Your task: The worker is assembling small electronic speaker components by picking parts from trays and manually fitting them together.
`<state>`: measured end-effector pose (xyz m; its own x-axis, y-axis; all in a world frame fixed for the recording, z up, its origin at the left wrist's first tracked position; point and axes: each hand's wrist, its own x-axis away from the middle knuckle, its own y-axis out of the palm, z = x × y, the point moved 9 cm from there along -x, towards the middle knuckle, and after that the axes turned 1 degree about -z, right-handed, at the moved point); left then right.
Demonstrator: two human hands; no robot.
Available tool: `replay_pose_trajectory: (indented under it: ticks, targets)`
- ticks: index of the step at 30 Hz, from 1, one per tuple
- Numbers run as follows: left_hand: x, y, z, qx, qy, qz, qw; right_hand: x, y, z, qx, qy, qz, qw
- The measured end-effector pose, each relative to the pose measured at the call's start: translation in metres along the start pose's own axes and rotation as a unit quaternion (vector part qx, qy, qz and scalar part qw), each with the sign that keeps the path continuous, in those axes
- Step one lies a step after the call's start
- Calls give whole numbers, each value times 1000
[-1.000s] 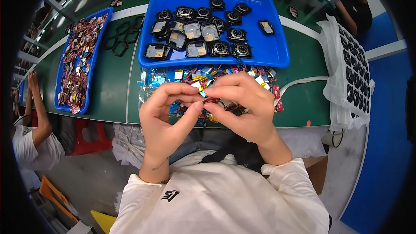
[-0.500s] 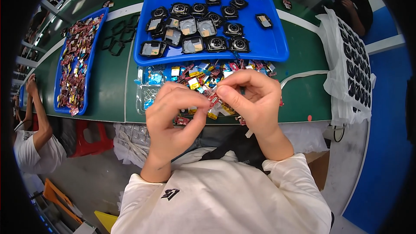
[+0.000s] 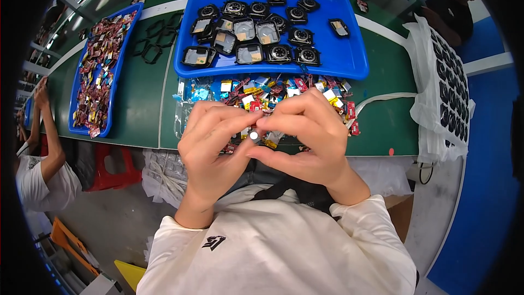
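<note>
My left hand (image 3: 213,139) and my right hand (image 3: 311,136) meet above the near edge of the table, fingers curled and tips close together. Pinched between them is a small dark part with a round white face (image 3: 254,135); the fingers cover most of it. Directly behind the hands lies a loose heap of small battery and circuit board pieces (image 3: 302,84), in red, yellow, white and blue. Past the heap, a blue tray (image 3: 341,57) holds several black watch cases (image 3: 280,53), some showing a round back and others an open inside.
At the left, a long blue tray (image 3: 113,95) is full of similar red pieces. Black frames (image 3: 152,53) lie beside it. A white-lined stack of black parts (image 3: 448,87) stands at the right. One co-worker (image 3: 46,169) sits at the left, another (image 3: 450,13) is at the far right.
My fingers have drawn closer together and turned the held part, so a round white face now shows where a red board showed before. The view has shifted slightly.
</note>
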<state>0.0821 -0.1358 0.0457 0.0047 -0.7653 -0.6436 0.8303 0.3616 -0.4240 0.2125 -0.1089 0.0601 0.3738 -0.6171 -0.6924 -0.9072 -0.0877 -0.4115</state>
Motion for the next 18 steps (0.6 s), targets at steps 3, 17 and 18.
replay_pose_trajectory:
  ticks: [3,17,18]
  targets:
    - [0,0,2,-30,7,-5,1000,1,7,-2,25,-19,-35,999]
    - [27,21,-40,311,-311,-117,891,5,1,21,-150,76,-51,984]
    - [28,22,-39,333,-305,-128,883,5,2,21,-165,84,-54,981]
